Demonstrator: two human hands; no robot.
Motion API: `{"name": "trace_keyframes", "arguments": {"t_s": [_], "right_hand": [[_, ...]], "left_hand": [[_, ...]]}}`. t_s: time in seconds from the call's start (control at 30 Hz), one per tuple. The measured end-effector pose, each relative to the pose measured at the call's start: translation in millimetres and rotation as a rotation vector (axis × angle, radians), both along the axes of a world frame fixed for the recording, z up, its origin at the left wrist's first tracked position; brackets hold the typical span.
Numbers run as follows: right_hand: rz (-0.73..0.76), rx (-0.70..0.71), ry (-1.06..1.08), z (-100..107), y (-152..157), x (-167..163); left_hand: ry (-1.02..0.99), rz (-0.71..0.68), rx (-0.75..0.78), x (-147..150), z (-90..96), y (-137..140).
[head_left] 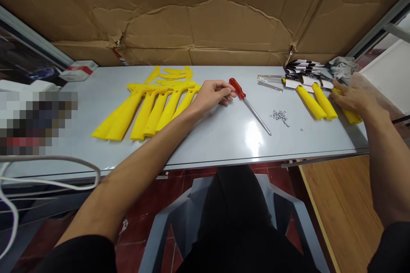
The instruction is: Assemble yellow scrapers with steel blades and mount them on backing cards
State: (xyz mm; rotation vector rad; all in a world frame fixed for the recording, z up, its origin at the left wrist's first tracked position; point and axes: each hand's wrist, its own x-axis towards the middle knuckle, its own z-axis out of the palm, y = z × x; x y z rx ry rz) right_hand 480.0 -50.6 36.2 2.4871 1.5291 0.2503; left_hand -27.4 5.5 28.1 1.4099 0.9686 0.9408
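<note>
My left hand (215, 94) rests over the middle of the table, its fingers loosely curled and apart with nothing visible in them. Its fingertips are beside the red handle of a screwdriver (237, 88), whose shaft points toward the front right. At the table's right end, my right hand (354, 93) is closed around a yellow plastic handle (351, 116), partly hidden by the palm. Two more yellow handles (326, 104) lie just left of it, with black-and-white cards (303, 81) at their far ends. A pile of small screws (279, 116) lies between the screwdriver and those handles.
Several yellow handle-shaped plastic parts (123, 115) are grouped left of my left hand, with flatter yellow pieces (173, 74) behind. Metal blades (270, 80) and a grey cloth (342, 68) lie toward the back right. Cardboard (205, 25) walls the back; white cables (64, 183) hang front left.
</note>
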Motion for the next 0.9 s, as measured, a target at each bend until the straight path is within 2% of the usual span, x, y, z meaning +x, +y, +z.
{"name": "trace_keyframes", "arguments": {"t_s": [0.07,0.17,0.27,0.33,0.4,0.47,0.53,0.57,0.63,0.7,0.73,0.8,0.83,0.9], "right_hand": [[-0.020,0.051,0.021,5.7,-10.0,-12.3],[0.043,0.243,0.033,12.3,-30.6,-45.2],[0.336,0.372,0.073,13.2,-46.8,-95.3],[0.478,0.395,0.143,13.2,-46.4,-132.5],[0.517,0.325,0.250,15.9,-32.0,-165.7],[0.538,0.284,0.287,22.3,-5.0,-190.0],[0.548,0.262,0.360,31.2,27.2,-205.5],[0.537,0.245,0.397,35.5,42.0,-211.1],[0.537,0.237,0.453,41.0,63.2,-220.6],[0.560,0.258,0.506,41.0,69.5,-231.2],[0.575,0.269,0.535,39.1,67.2,-237.5],[0.616,0.275,0.580,33.7,55.3,-251.6],[0.640,0.266,0.590,31.2,47.7,-258.8],[0.689,0.227,0.586,28.1,34.0,-270.8]], "left_hand": [[0.020,-0.011,0.047,1.7,-2.6,0.0],[0.062,-0.023,0.073,2.4,-5.4,0.5],[0.134,-0.042,0.160,2.5,-8.1,-0.6],[0.244,-0.068,0.332,3.2,-9.7,-2.9],[0.399,-0.116,0.549,3.3,-9.3,-5.1],[0.586,-0.160,0.736,-0.7,-5.5,-4.2],[0.774,-0.130,0.851,-13.0,2.1,2.2],[0.850,-0.072,0.873,-23.1,6.7,7.8],[0.919,0.096,0.830,-50.8,15.4,22.4],[0.955,0.198,0.695,-83.8,19.9,38.4],[0.979,0.182,0.618,-99.6,19.5,45.9],[1.052,0.063,0.436,-124.2,13.2,57.7],[1.042,0.050,0.405,-131.6,8.0,61.7],[0.938,0.080,0.437,-135.7,-3.6,65.5]]}}
